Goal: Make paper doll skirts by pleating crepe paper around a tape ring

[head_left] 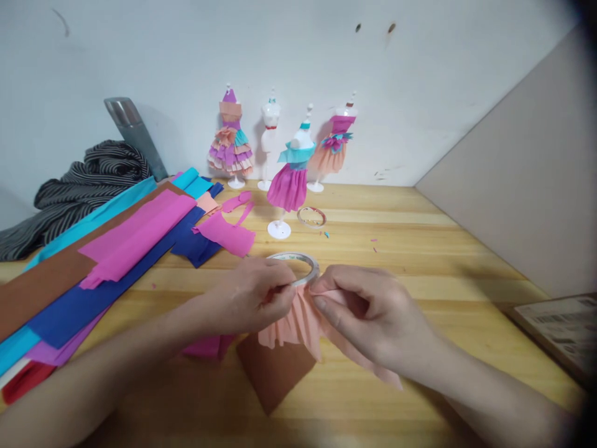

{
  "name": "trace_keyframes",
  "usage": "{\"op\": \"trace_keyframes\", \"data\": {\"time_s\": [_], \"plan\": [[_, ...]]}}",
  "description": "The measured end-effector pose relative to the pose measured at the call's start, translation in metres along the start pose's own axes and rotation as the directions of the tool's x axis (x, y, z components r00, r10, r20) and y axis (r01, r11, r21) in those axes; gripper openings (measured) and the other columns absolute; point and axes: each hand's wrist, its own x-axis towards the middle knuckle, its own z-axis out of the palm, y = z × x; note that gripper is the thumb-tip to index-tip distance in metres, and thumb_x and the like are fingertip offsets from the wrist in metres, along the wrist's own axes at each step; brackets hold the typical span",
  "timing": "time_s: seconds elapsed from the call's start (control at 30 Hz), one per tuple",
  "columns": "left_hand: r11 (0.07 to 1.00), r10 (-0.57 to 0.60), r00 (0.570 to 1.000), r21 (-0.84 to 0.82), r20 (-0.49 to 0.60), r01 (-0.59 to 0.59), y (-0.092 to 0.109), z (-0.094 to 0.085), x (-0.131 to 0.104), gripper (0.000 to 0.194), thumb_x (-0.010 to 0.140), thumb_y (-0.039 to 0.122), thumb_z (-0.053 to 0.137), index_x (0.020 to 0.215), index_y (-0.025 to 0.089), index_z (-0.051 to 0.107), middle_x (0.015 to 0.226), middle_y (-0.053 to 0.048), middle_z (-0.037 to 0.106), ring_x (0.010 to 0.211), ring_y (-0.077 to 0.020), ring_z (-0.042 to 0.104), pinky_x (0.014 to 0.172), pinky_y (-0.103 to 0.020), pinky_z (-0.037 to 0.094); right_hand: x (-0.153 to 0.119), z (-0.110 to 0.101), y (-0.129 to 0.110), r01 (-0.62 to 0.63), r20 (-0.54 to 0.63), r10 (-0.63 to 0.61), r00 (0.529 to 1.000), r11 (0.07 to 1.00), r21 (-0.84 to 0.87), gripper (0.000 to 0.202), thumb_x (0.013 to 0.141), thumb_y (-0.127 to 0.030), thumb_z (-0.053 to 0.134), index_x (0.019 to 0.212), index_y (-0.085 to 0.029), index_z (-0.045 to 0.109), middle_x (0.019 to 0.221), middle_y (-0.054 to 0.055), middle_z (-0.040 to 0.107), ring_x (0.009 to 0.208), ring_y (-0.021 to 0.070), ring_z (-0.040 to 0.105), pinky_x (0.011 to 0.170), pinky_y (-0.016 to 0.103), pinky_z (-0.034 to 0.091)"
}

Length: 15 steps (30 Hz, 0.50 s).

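Note:
Peach crepe paper (298, 320), gathered into pleats along its top edge, hangs between my two hands. My left hand (265, 292) pinches its upper left part, fingers closed. With thumb and fingers together, my right hand (364, 305) grips the paper's upper right part, and a longer strip trails below it. A roll of tape (313, 264) is just behind the hands, partly hidden by my left hand. Beneath the peach paper, a brown paper piece (275, 379) lies on the wooden table (401, 249).
Folded crepe papers (140, 230) and a striped cloth (97, 174) are at left, near a metal flask (135, 134). Mini mannequins stand behind, the nearest in a magenta skirt (288, 186). A small ring (312, 216) lies beside it. A framed board (559, 330) is at right.

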Motion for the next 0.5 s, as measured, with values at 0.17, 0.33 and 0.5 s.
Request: {"op": "trace_keyframes", "data": {"time_s": [0.17,0.33,0.5], "plan": [[0.998,0.025,1.000,0.051,-0.016,-0.025,0.000,0.002,-0.001,0.027,0.080,0.010,0.039,0.059,0.019,0.024,0.053,0.006,0.029,0.051,-0.0083,0.027,0.055,-0.027,0.023,0.000,-0.002,0.000,-0.047,0.023,0.047,0.999,0.998,0.039,0.020,0.087,-0.021,0.050,0.070,-0.017,0.060,0.057,0.000,0.058,0.051,0.0113,0.051,0.047,0.022,0.037],[0.994,0.078,0.995,0.080,-0.060,-0.074,0.000,0.003,-0.002,0.027,0.080,0.008,0.039,0.059,0.019,0.026,0.054,0.005,0.031,0.052,-0.0084,0.031,0.052,-0.026,0.022,0.002,-0.004,0.005,-0.112,-0.013,0.112,0.994,0.994,-0.019,0.018,0.085,-0.020,0.051,0.067,-0.018,0.056,0.053,-0.003,0.050,0.047,0.0094,0.044,0.046,0.022,0.034],[0.993,0.087,0.994,0.087,-0.066,-0.081,-0.002,0.004,-0.003,0.028,0.079,0.007,0.041,0.059,0.018,0.026,0.054,0.006,0.031,0.053,-0.0080,0.030,0.054,-0.025,0.025,0.004,-0.002,0.009,-0.115,-0.036,0.114,0.993,0.993,-0.035,0.017,0.083,-0.019,0.052,0.066,-0.019,0.050,0.052,-0.006,0.042,0.046,0.0078,0.039,0.045,0.021,0.032]]}}
